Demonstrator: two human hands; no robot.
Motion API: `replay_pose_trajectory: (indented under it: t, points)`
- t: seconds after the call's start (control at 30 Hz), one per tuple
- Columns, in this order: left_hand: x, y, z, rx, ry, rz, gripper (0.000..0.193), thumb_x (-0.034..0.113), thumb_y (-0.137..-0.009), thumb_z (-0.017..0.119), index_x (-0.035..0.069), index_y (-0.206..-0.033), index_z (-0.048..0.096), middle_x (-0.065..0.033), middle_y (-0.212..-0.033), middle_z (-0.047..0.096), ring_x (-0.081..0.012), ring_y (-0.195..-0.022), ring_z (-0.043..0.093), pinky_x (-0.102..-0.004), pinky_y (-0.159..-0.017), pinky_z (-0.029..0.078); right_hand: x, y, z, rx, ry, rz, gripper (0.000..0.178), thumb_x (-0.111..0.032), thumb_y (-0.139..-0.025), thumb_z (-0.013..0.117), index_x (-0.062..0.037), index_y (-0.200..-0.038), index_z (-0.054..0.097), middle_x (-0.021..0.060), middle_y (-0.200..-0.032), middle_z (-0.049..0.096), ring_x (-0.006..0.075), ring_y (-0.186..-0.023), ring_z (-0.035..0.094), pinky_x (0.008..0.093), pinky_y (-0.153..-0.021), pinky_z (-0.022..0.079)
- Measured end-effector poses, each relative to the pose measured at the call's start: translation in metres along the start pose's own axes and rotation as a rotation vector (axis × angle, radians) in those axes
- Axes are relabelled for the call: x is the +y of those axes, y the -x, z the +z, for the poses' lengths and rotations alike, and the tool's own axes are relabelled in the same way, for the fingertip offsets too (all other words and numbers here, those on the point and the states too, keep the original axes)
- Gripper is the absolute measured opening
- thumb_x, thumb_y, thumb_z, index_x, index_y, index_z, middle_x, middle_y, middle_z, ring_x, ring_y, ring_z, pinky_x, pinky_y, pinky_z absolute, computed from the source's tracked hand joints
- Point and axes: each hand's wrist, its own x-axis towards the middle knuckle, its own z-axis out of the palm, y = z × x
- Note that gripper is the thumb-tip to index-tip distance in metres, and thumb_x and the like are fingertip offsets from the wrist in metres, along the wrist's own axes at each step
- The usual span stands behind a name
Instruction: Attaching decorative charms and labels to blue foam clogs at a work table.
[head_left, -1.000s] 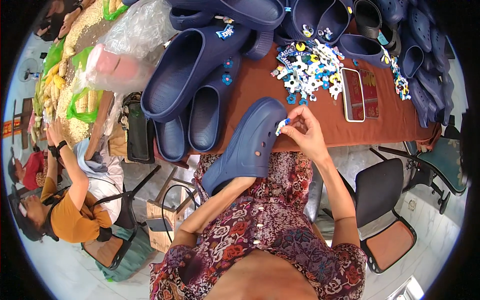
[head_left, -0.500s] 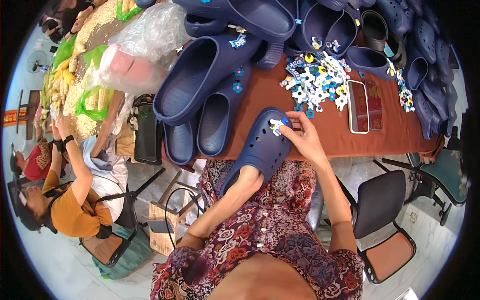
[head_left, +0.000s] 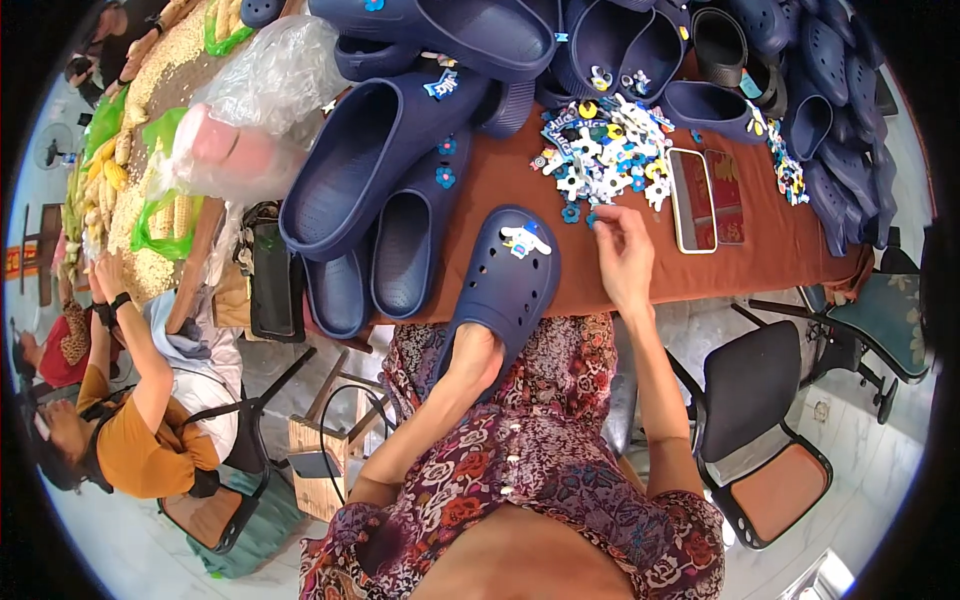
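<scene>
clog (head_left: 484,306) was clamped by left hand (head_left: 475,358) | right hand (head_left: 626,262) closure couldn't be told | flower charm (head_left: 591,218) drop risked by edge-only pinch

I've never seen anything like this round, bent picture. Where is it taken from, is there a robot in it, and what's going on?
There is no robot: these are a person's own bare hands. A wide fisheye camera worn on that person's head looks down, so straight edges bend near the rim.

The left hand reaches into a navy clog and holds it up, its fingers hidden inside. A white and blue charm sits on the toe. The right hand has its fingertips at a small blue flower charm; whether they grip it, I can't tell.

On the brown cloth lie a pile of charms, a white-edged phone and more navy clogs.
</scene>
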Motion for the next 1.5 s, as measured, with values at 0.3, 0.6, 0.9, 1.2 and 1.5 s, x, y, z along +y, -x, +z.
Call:
replay_pose_trajectory:
  t: [0.3, 0.6, 0.9, 1.2, 1.5]
  points:
    - [-0.002, 0.005, 0.03, 0.23, 0.004, 0.036, 0.006, 0.006, -0.089, 0.045, 0.005, -0.084, 0.048, -0.0031, -0.083, 0.049, -0.0151, -0.072, 0.044, -0.0328, -0.063, 0.038, 0.011, -0.005, -0.012, -0.068, 0.165, -0.019, 0.021, -0.005, -0.082, 0.071, -0.0041, -0.102, 0.063, 0.0089, -0.091, 0.061, 0.0231, -0.083, 0.063, 0.0351, -0.074, 0.051]
    - [-0.004, 0.001, -0.007, -0.081, -0.034, -0.061, 0.027, -0.004, -0.091, 0.053, -0.007, -0.118, 0.058, -0.0106, -0.121, 0.063, -0.02, -0.112, 0.06, -0.0345, -0.097, 0.047, 0.017, -0.013, -0.01, -0.133, 0.374, -0.14, 0.023, -0.012, -0.082, 0.073, -0.0049, -0.101, 0.063, 0.0102, -0.088, 0.058, 0.0279, -0.084, 0.06, 0.0405, -0.073, 0.049]
    - [-0.011, -0.011, -0.031, -0.297, 0.104, -0.068, 0.04, -0.013, -0.074, 0.05, -0.008, -0.114, 0.059, -0.0125, -0.119, 0.063, -0.0254, -0.112, 0.059, -0.0399, -0.104, 0.041, 0.021, -0.009, -0.011, -0.04, 0.438, -0.295, 0.019, -0.01, -0.089, 0.066, -0.0029, -0.107, 0.065, 0.0114, -0.09, 0.062, 0.0282, -0.077, 0.062, 0.0378, -0.068, 0.049]
    - [-0.016, -0.009, -0.02, -0.194, 0.014, -0.068, 0.042, -0.013, -0.074, 0.05, -0.008, -0.114, 0.059, -0.0125, -0.118, 0.064, -0.0236, -0.112, 0.059, -0.0362, -0.103, 0.041, -0.042, 0.007, 0.005, -0.149, -0.015, -0.132, 0.018, -0.008, -0.086, 0.071, -0.0037, -0.103, 0.068, 0.0099, -0.092, 0.062, 0.0236, -0.076, 0.064, 0.0335, -0.067, 0.052]
    - [-0.013, -0.006, -0.002, -0.23, 0.003, -0.047, 0.038, -0.011, -0.079, 0.048, -0.009, -0.116, 0.057, -0.0091, -0.118, 0.061, -0.0166, -0.109, 0.057, -0.0296, -0.098, 0.042, -0.039, 0.014, 0.03, -0.122, 0.03, -0.133, 0.015, -0.01, -0.086, 0.071, -0.0015, -0.098, 0.067, 0.01, -0.09, 0.062, 0.023, -0.077, 0.065, 0.033, -0.068, 0.053]
